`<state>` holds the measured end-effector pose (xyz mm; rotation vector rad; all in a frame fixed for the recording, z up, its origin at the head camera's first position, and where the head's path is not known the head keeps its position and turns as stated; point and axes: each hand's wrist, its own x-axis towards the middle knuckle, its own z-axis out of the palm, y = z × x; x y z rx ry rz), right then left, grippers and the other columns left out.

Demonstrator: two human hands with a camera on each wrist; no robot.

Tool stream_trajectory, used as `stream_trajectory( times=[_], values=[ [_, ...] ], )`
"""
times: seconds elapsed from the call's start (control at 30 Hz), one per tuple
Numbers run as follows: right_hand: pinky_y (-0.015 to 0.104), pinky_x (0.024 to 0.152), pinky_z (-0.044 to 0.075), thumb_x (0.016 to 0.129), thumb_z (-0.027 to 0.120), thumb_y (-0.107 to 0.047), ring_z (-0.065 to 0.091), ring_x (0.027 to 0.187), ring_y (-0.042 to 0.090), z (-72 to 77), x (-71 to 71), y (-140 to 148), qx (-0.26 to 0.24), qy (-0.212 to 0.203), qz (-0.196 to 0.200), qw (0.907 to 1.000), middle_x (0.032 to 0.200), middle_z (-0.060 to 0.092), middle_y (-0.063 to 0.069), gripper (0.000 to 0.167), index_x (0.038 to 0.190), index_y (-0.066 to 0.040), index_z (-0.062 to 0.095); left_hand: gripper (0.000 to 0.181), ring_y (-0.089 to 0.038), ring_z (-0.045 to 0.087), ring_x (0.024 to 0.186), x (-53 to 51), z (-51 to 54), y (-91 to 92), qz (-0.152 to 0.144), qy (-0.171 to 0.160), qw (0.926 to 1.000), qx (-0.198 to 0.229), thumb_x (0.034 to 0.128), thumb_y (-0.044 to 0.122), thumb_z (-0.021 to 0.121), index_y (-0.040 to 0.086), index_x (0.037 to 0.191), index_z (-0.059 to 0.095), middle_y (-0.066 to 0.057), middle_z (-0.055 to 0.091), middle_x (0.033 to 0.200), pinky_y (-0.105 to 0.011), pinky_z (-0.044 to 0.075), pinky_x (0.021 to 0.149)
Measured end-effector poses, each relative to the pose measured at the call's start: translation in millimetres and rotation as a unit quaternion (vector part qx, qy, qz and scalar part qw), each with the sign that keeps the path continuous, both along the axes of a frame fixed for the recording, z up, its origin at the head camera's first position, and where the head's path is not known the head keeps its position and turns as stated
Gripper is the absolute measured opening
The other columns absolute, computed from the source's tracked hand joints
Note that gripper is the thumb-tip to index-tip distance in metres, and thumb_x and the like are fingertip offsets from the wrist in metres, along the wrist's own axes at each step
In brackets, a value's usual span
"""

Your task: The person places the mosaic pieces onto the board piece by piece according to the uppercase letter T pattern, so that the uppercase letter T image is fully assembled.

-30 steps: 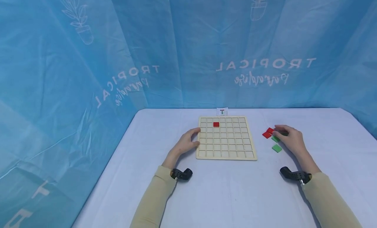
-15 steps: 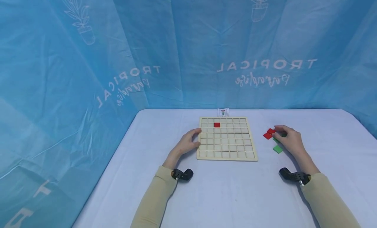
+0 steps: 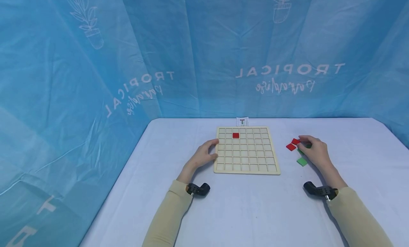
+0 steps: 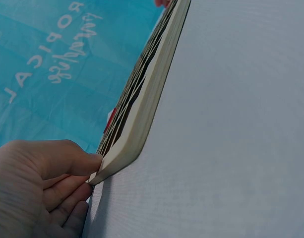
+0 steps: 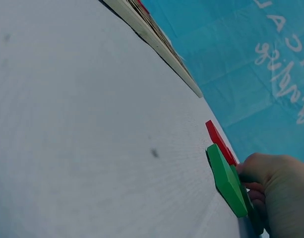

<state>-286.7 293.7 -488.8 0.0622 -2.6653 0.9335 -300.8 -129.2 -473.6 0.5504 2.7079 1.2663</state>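
Wooden board (image 3: 247, 153) on a white counter (image 3: 243, 211)

Held by the left edge, with thumb and fingers of the left hand (image 3: 202, 154) clamped on the rim. Flat and divided into small cells, with an inset red square (image 3: 235, 135) in the second row from the back, third column from the left. Just behind, a small printed card (image 3: 242, 122).

Well apart, to the right of the board, the right hand (image 3: 314, 151), bent over loose pieces: an upper red square (image 3: 295, 141) at thumb and fingertip, a lower red square (image 3: 291, 147) just beside it, a half-hidden green square (image 3: 300, 152) under the hand, a front green square (image 3: 301, 162) nearer the person. Cannot tell whether pinching or merely touching the upper one. Behind everything, a blue curtain (image 3: 204, 55) with pale lettering.
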Motion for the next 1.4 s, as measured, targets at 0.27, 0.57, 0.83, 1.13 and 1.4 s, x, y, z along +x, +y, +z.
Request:
stream_trajectory(
  times=[0.27,0.57,0.83,1.13,1.4],
  values=[
    [0.059,0.09,0.044,0.093,0.058,-0.016,0.051,0.111,0.044,19.2,-0.6,-4,-0.027,-0.002,-0.001,0.9996,0.117,0.058,0.026,0.039,0.126,0.003,0.054,0.063,-0.022,0.028,0.137,-0.6,2.1,0.0,-0.006,-0.003,0.9999,0.014,0.0852,0.003,0.062,0.003,0.143,0.037,-0.01,0.039,0.146,-0.034,0.023,0.113],
    [0.053,0.089,0.048,0.092,0.061,-0.03,0.052,0.111,0.039,30.2,-28.0,-17,-0.045,0.009,0.02,0.9988,0.121,0.059,0.02,0.045,0.129,-0.005,0.056,0.062,-0.023,0.029,0.137,-1.0,-0.1,-1.5,-0.003,-0.004,0.9998,0.017,0.0848,0.003,0.062,0.003,0.142,0.038,-0.011,0.04,0.145,-0.034,0.023,0.113],
    [0.051,0.082,0.052,0.09,0.058,-0.046,0.058,0.107,0.03,12.9,-67.7,-46,-0.065,0.037,0.07,0.9948,0.116,0.064,0.011,0.051,0.127,-0.011,0.06,0.062,-0.02,0.028,0.137,0.2,-1.2,-2.4,0.001,-0.007,0.9999,0.011,0.0855,0.005,0.062,0.004,0.143,0.038,-0.008,0.039,0.145,-0.032,0.023,0.112],
    [0.052,0.085,0.05,0.09,0.063,-0.015,0.058,0.105,0.035,57.8,-48.8,-114,-0.094,-0.019,0.134,0.9864,0.114,0.064,0.019,0.036,0.122,0.0,0.06,0.062,-0.021,0.029,0.137,-0.2,0.4,-0.8,-0.005,-0.003,0.9998,0.017,0.0852,0.004,0.062,0.004,0.142,0.039,-0.009,0.04,0.145,-0.032,0.024,0.112],
    [0.047,0.088,0.05,0.091,0.063,-0.019,0.06,0.104,0.031,47.9,-65.3,-132,-0.138,-0.046,0.178,0.9732,0.116,0.063,0.017,0.038,0.124,0.0,0.06,0.062,-0.02,0.029,0.137,-0.5,0.0,-0.5,-0.003,-0.005,0.9999,0.012,0.0851,0.005,0.062,0.004,0.143,0.038,-0.009,0.04,0.145,-0.032,0.024,0.112]
  ],
)
